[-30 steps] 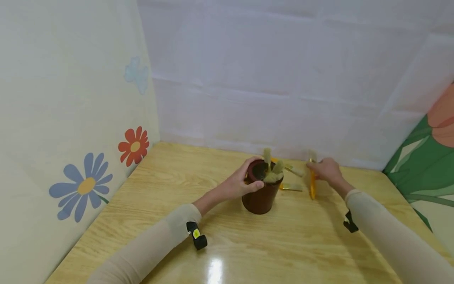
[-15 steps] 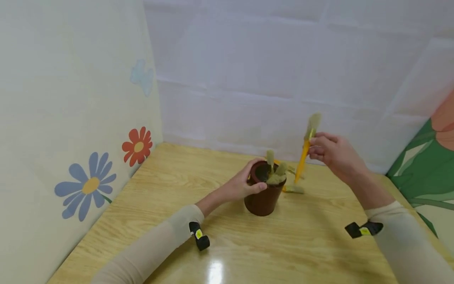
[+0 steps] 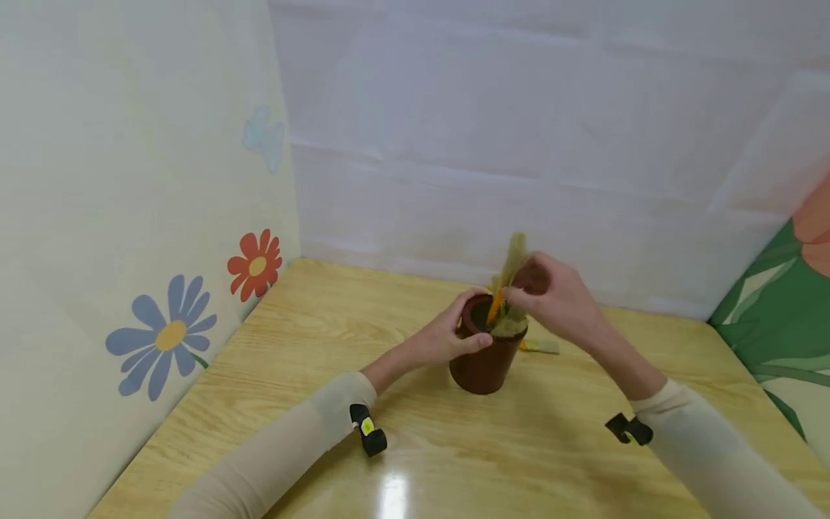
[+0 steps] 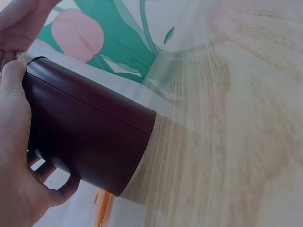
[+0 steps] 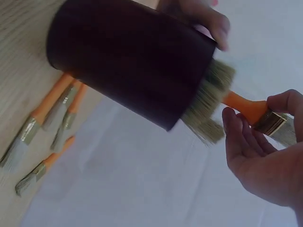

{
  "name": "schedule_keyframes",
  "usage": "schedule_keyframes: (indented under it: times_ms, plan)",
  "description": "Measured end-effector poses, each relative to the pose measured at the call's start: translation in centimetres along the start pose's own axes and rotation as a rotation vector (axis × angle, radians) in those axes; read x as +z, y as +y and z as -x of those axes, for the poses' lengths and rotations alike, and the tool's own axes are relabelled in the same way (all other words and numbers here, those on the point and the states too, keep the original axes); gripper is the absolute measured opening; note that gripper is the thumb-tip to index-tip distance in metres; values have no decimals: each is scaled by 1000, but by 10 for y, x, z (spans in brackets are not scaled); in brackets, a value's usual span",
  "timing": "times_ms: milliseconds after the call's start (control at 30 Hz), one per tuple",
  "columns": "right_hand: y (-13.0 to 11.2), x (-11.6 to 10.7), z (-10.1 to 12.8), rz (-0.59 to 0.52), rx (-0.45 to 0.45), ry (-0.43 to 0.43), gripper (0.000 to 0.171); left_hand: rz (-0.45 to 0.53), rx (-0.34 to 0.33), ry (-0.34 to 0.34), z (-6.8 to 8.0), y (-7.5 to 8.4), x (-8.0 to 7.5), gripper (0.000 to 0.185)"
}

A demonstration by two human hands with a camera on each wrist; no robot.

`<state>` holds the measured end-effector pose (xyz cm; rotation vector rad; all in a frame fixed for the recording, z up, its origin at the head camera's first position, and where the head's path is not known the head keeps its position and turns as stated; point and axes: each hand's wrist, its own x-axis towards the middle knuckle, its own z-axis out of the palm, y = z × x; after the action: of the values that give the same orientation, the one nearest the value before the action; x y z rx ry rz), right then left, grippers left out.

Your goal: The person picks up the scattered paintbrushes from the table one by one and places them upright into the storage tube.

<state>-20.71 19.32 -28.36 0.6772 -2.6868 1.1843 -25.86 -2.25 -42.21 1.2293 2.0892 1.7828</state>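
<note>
A dark brown round holder (image 3: 483, 369) stands upright on the table, and my left hand (image 3: 436, 339) grips it near the rim, thumb on the near side. Bristle heads of several paintbrushes (image 5: 208, 106) stick out of its mouth. My right hand (image 3: 560, 299) pinches another paintbrush (image 3: 515, 256), bristles up, its orange handle pointing down into the holder's opening. In the right wrist view, thumb and fingers hold that brush around its metal ferrule (image 5: 271, 124). The left wrist view shows the holder's smooth wall (image 4: 90, 127) with fingertips curled round beneath it.
Behind the holder, several loose paintbrushes (image 5: 28, 130) with orange handles lie on the wooden table (image 3: 389, 447); one loose brush (image 3: 541, 347) shows to its right in the head view. A white cloth (image 3: 421, 144) hangs at the back, with flower-printed panels (image 3: 194, 144) at the sides.
My right hand has lifted a paintbrush off the table at the right, raised it, then brought it left and down to the holder's mouth. The left hand keeps its grip on the holder.
</note>
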Motion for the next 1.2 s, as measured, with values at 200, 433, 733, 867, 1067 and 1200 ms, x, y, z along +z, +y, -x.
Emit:
schedule_keyframes:
  times_ms: [200,433,733,867,1067,1200]
  plan:
    - [4,15,8,58,-42,-54,27,8,32,-16,-3,2,2,75]
    - [8,20,13,130,-45,-136,39,-5,31,-22,-3,1,1,75]
    - [15,23,19,167,-54,-187,36,46,24,-32,1,22,2,74]
    - [17,22,19,152,-44,-204,34,39,14,-24,2,29,1,75]
    - [15,20,17,150,-15,-219,33,29,25,2,-1,1,3,78]
    - [14,20,15,158,-12,-227,34,23,14,5,0,0,3,81]
